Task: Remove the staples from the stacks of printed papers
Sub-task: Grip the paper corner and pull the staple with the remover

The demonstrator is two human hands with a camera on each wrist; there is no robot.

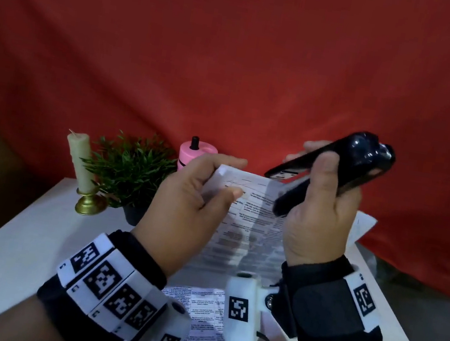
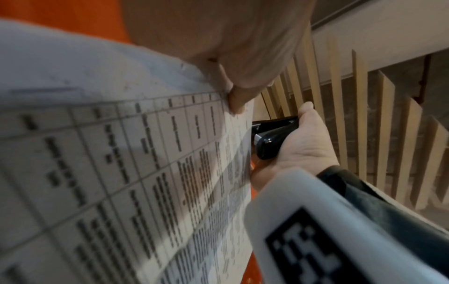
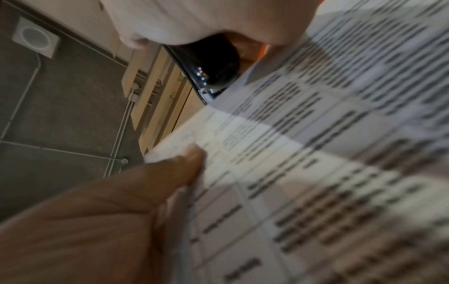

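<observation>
Right now my left hand (image 1: 184,193) pinches the top corner of a paper stack (image 1: 250,227) lifted off the table (image 1: 15,240), and my right hand (image 1: 320,212) grips the black stapler (image 1: 333,169) beside that edge; I see no staple, so I judge it not yet out. More papers (image 1: 201,311) wait below, while a candle (image 1: 80,165), plant (image 1: 129,170) and pink bottle (image 1: 191,153) stand clear at the back.

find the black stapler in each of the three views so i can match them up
Head: the black stapler is right of centre, gripped in the right hand above the held papers.
Left wrist: mid-right, past the papers' right edge.
Right wrist: top centre, under the palm, blurred.
Shared landmark: the printed papers' top edge, pinched by the left hand.
</observation>
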